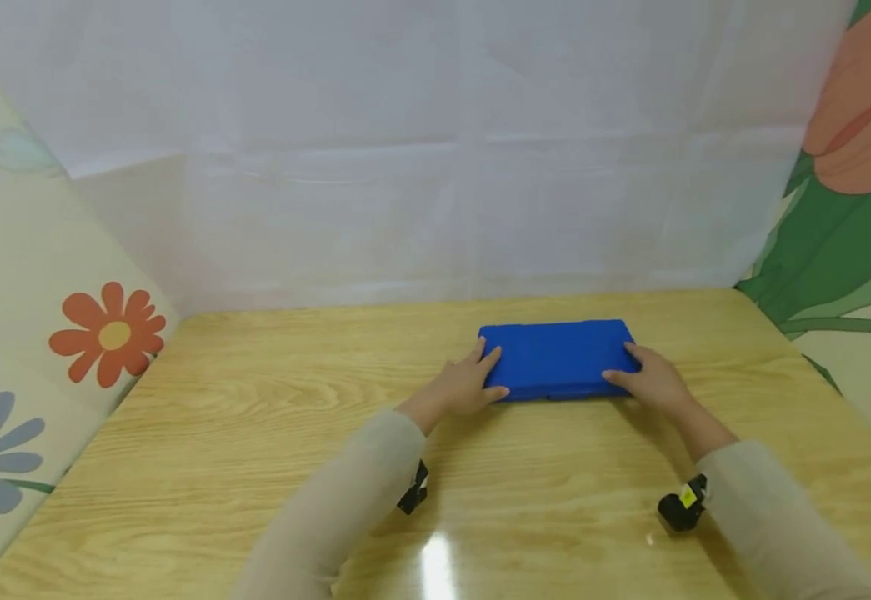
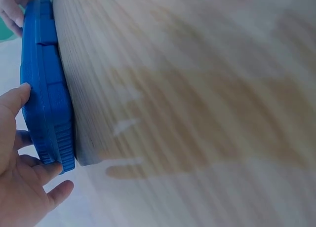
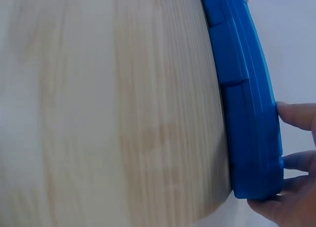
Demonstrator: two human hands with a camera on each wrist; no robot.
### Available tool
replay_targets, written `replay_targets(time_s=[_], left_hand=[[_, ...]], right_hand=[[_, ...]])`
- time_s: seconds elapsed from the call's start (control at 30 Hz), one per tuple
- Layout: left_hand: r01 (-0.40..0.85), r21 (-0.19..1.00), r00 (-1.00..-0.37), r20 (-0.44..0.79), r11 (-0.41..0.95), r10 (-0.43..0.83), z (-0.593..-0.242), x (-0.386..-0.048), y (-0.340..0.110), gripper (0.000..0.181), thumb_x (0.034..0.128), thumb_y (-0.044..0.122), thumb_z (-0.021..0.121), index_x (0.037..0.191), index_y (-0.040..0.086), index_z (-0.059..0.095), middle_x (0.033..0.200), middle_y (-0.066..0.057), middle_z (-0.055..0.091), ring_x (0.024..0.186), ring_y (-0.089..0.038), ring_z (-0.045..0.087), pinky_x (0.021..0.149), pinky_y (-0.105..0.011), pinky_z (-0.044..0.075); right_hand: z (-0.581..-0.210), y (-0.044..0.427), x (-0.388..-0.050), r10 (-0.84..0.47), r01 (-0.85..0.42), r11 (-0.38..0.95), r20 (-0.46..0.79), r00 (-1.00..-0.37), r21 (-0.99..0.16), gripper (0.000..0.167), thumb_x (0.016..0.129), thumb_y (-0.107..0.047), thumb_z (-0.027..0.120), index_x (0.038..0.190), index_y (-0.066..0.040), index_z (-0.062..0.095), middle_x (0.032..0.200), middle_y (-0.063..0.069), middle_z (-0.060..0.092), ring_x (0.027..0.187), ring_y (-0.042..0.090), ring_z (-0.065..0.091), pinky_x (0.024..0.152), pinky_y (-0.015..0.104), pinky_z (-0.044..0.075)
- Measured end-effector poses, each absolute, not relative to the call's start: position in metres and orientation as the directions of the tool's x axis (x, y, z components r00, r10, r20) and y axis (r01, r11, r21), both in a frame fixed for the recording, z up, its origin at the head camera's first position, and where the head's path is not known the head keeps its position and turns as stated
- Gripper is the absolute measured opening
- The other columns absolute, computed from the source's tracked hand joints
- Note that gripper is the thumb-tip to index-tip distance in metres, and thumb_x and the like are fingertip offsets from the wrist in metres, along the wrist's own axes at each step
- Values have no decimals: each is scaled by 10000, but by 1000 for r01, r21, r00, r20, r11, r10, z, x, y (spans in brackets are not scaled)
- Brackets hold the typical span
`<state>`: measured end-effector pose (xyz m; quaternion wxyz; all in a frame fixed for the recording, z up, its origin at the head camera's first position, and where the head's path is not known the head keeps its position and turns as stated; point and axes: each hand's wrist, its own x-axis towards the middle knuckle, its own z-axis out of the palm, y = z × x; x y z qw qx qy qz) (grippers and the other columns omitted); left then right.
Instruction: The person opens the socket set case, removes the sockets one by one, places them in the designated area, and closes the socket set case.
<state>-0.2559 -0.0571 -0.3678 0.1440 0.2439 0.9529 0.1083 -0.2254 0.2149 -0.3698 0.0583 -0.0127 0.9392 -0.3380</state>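
A flat blue case (image 1: 555,358) lies closed on the wooden table, its long front side facing the camera. The left hand (image 1: 465,383) grips its left end, thumb at the front edge and fingers at the side. At the right end, the right hand (image 1: 654,379) holds the case with its thumb on the top near the front and fingers round the side. In the left wrist view, latches show along the side of the case (image 2: 47,84), beside the left hand (image 2: 22,172). The right wrist view shows the right hand (image 3: 296,187) at the case's end (image 3: 252,138).
The wood-grain table (image 1: 255,467) reaches back to a white sheet (image 1: 405,167). Walls with painted flowers stand at the left (image 1: 108,335) and right (image 1: 863,125). Black wrist-worn devices (image 1: 681,507) hang under both sleeves.
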Motion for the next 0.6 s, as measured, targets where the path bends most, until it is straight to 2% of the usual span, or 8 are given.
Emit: replay_targets(time_s=[0.3,0.6], left_hand=[[432,320,-839,-200,843,506,-369,-247,-87,673,877,433,418,1393,111,130,1420,-162,2,1238,-316,230,962,-479,237],[442,344,-840,-165,828,517,-364,-232,-120,672,870,399,460,1385,90,159,1414,-179,19,1204,-345,286,955,-417,282]], right_hand=[[-374,191,-222,-91,-5,761,-99,-991,-648,739,856,-346,513,1336,91,159,1336,317,173,1203,454,163,955,532,186],[-371,165,-217,-154,-88,767,-50,-987,-635,742,845,-354,528,1323,104,193,1315,327,212,1191,454,199,951,527,205]])
